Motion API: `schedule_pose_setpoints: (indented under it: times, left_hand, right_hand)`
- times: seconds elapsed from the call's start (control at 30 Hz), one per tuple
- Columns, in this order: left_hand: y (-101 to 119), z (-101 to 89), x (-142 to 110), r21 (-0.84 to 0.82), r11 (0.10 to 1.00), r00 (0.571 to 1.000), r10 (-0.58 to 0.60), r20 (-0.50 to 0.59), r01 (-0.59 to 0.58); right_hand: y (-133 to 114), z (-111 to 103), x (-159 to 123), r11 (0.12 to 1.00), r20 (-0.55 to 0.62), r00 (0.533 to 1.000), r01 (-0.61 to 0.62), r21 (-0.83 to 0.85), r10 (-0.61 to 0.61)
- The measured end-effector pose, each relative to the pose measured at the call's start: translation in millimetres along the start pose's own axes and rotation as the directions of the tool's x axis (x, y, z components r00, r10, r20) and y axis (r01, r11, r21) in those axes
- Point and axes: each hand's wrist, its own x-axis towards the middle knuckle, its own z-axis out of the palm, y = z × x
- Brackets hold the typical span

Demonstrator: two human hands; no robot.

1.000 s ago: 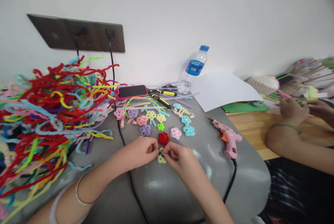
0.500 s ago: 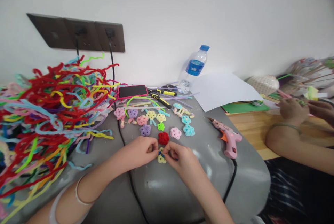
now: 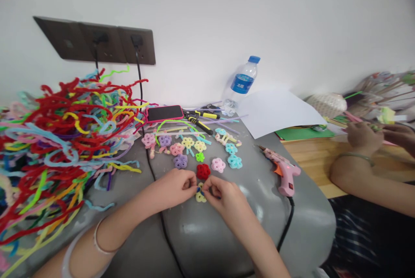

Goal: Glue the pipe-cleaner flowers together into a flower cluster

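Along the far side, left to right: large loose heap of fuzzy stems [image 3: 68, 135], red, blue and yellow strongest; phone [image 3: 165, 114] lying screen up; yellow-and-black pliers [image 3: 202, 126] just beside it; clear bottle [image 3: 242, 82] near the wall, blue cap on, blue label round the middle, liquid level cannot be told; white paper [image 3: 275, 113]; pale rounded object [image 3: 327, 105], woven-looking, contents not visible.

Near side, left to right: left hand [image 3: 180, 186], fingers curled, thumb and fingertip pinched together at the left edge of a pale yellow flower [image 3: 201, 198], which lies near centre on the grey table [image 3: 210, 239]. Red flower [image 3: 203, 171] just to its far side. Right hand [image 3: 223, 192] pinched likewise at the right edge. Dark-blue bits show at the tips, too small to identify. Pink glue gun [image 3: 285, 174] well apart to the right. Far right, another person's hands [image 3: 365, 137] close together over a wooden table [image 3: 304, 159]
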Motion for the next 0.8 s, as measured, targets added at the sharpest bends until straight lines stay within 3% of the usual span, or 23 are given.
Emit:
schedule_pose_setpoints:
  times: [0.8]
  left_hand:
    - [-2.0, 1.6, 0.4, 0.005, 1.0, 1.0, 0.005, -0.008, -0.005]
  right_hand:
    - [2.9, 0.5, 0.8, 1.0, 0.028, 1.0, 0.003, 0.022, -0.003]
